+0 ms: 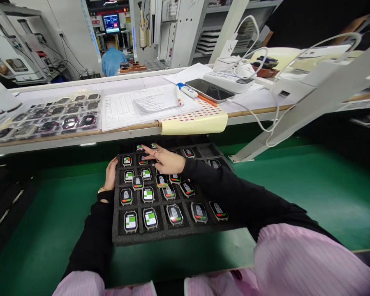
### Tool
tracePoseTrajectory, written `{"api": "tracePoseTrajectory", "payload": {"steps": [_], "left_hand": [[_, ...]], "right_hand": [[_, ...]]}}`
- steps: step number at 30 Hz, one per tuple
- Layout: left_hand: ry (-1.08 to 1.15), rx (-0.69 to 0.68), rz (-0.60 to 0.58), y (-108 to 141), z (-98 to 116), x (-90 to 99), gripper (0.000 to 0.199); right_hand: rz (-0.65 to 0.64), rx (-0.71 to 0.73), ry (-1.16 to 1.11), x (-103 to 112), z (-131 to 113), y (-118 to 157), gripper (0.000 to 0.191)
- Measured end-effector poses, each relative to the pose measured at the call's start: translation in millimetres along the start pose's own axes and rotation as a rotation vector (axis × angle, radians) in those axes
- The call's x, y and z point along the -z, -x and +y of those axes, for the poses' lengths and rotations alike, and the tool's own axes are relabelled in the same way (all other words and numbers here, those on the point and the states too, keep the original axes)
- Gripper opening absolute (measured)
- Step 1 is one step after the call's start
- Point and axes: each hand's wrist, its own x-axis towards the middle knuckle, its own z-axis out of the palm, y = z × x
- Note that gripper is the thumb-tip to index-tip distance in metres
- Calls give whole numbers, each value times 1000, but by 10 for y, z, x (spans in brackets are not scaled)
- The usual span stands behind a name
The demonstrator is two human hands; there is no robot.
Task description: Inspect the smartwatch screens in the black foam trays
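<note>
A black foam tray with square pockets holds several smartwatch bodies without straps. Many of their screens are lit, some with green and white blocks, others with text above a red and green bar. My left hand grips the tray's left side, its fingertips near the far corner. Above the far rows, my right hand stretches out its fingers, holding nothing. Its index fingertip reaches a smartwatch in the farthest row; whether it touches the screen I cannot tell. Another smartwatch lies across the pocket dividers. My right forearm hides part of the tray.
Beneath the tray is a green work surface. A shelf edge overhangs its far side, carrying a clear tray of watch parts, papers, a phone and cables. A slanted white post stands at right. People sit farther back.
</note>
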Motion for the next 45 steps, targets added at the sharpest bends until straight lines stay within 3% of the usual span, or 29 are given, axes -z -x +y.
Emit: {"api": "tracePoseTrajectory", "payload": {"steps": [6,11,18,24,27,34,39,45], "left_hand": [[-11,-4,12,18,44,-18,41],[-3,-8,18,4,38,-26,39],[-1,-12,21,-14,3,-3,39],[15,4,0,-30,-32,17,48],[26,2,-3,-46,-57,23,49],[43,19,-13,-73,-104,34,55],[38,4,2,-67,-85,31,50],[28,-1,6,-44,-51,18,49]], "right_hand": [[-135,-91,113,-110,-39,-14,98],[-163,-84,132,-145,-37,11,96],[-55,-95,125,-179,67,-70,92],[-70,-100,128,-154,38,-96,89],[-81,-61,116,-122,14,-70,89],[29,-100,163,8,84,-68,79],[39,-133,202,2,70,-190,65],[3,-119,219,-18,31,-336,63]]}}
